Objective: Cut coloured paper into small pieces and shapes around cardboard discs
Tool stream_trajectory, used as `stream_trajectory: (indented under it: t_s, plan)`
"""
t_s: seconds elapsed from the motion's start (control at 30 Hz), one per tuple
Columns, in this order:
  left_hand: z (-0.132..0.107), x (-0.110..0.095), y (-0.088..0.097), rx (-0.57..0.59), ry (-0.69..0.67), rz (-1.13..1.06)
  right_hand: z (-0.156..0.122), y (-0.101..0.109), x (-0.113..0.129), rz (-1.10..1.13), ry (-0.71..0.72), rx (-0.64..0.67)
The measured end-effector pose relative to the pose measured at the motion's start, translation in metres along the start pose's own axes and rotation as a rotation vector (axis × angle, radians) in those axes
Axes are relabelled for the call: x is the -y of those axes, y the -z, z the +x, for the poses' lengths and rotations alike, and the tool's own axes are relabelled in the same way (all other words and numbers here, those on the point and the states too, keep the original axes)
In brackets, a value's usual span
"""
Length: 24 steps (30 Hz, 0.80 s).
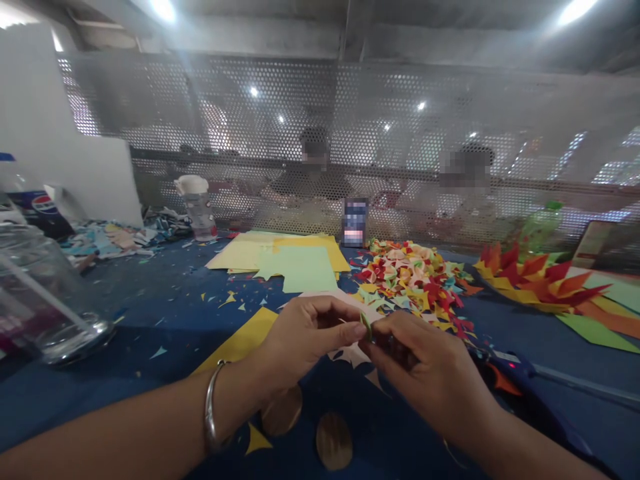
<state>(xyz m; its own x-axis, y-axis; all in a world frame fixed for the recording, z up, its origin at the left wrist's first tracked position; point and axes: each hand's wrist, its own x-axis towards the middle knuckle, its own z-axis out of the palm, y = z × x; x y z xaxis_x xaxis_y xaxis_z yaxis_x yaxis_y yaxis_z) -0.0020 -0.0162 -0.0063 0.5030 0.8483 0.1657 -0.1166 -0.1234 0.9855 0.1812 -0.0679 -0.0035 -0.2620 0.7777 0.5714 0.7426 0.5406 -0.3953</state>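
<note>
A big grey metal screen full of little holes [235, 133] stands at the back. In front of it is a wide dark blue table top [165, 307]. A big heap of small red, yellow, peach and green cut paper bits [415, 267] sits on it, with flat yellow and pale green paper sheets [307, 267] just beside. To the right lies a ring of pointy orange, red and yellow paper petals [540, 280].

The left hand [305, 333] has its thumb and first finger pinched together. The right hand [425, 353] is pinching too, with its fingers curled in. Below them lie two round brown wooden discs [334, 441].

The smallest thing is a thin green folded-looking paper piece [367, 325]. It is up between the fingertips of both hands, so both grip it. It should be very light and bend easily, and it could crease or tear if squeezed hard. It is probably not slippery. The best place to hold it is by its edges, softly, with just fingertips.
</note>
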Motion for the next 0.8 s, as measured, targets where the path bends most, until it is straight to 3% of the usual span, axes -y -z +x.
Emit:
stream_trajectory:
  t_s: [0.27,0.47,0.8]
  plan:
    - [-0.0009,0.0019,-0.0002,-0.014,-0.008,0.040,-0.0010,-0.0009,-0.0017,-0.013,0.007,0.010]
    - [0.0007,-0.0002,0.0017,0.068,0.033,-0.006,-0.0015,-0.0004,-0.0022,-0.007,-0.009,0.026]
    - [0.0012,0.0022,0.0017,0.029,0.023,0.078,-0.0024,-0.0001,-0.0027,-0.019,-0.008,0.044]
